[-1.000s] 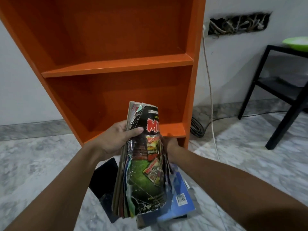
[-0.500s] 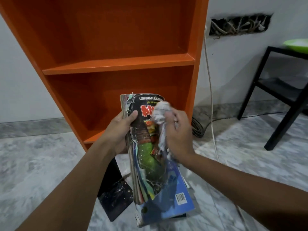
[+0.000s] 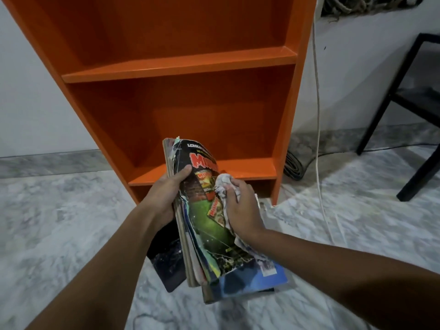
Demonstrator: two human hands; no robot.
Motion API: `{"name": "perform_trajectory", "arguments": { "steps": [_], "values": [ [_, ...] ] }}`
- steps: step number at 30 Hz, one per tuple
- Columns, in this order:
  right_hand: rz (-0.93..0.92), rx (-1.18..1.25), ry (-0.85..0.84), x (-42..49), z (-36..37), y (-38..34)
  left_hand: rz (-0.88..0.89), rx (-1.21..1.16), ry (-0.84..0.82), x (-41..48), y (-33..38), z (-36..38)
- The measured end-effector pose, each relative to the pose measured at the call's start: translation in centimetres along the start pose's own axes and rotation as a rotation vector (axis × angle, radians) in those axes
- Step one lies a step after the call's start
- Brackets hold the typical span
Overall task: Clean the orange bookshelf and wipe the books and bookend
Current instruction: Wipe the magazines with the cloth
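The fingers of the left hand (image 3: 164, 198) are clenched round the spine edge of a bundle of books (image 3: 204, 225), with the thumb laid across the front cover. It is best held firm, so that the cover is not torn further. To the right of those fingers, a crumpled cloth (image 3: 223, 184) is grasped by the right hand (image 3: 240, 208) and pressed on the cover. Light strokes towards the loose lower edge are advised. The cover is glossy, cracked and frayed. The bundle is held before the orange bookshelf (image 3: 178, 65).
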State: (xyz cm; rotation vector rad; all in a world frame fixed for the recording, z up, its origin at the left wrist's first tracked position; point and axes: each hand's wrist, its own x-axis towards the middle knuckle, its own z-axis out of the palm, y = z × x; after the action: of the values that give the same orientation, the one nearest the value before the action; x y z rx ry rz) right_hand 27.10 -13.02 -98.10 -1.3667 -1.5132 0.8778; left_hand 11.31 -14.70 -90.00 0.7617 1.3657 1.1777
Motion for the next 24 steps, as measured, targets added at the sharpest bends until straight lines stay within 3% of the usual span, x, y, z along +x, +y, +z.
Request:
{"name": "perform_trajectory", "arguments": {
  "steps": [4, 8, 10, 15, 17, 19, 21, 24],
  "values": [
    [-0.181, 0.058, -0.048, -2.3, 1.8, -1.1, -0.140, 0.034, -0.064, -0.1, -1.7, 0.5],
    [-0.436, -0.102, -0.162, -4.6, 3.3, -0.2, -0.109, 0.039, -0.018, 0.6, -3.3, 0.1],
    [-0.364, -0.117, -0.118, -4.6, 3.1, 2.0, -0.129, 0.052, -0.012, 0.6, -3.8, -0.3],
    [0.127, -0.237, 0.039, -1.4, 1.1, 7.3, -0.138, 0.048, 0.007, 0.4, -4.8, -1.5],
    [0.135, -0.264, 0.050, -1.3, 0.4, 6.6, -0.129, 0.043, 0.003, 0.4, -4.9, -1.3],
    [-0.003, -0.163, -0.019, -3.2, 0.5, 5.0, -0.123, 0.045, 0.020, 0.5, -4.8, -1.2],
    [-0.196, -0.053, -0.221, -6.9, 1.5, 3.2, -0.120, 0.052, 0.033, 0.6, -4.9, -1.3],
    [-0.534, -0.214, -0.434, -10.9, 3.9, 1.8, -0.115, 0.080, 0.051, 1.0, -5.4, -1.8]
  ]
}}
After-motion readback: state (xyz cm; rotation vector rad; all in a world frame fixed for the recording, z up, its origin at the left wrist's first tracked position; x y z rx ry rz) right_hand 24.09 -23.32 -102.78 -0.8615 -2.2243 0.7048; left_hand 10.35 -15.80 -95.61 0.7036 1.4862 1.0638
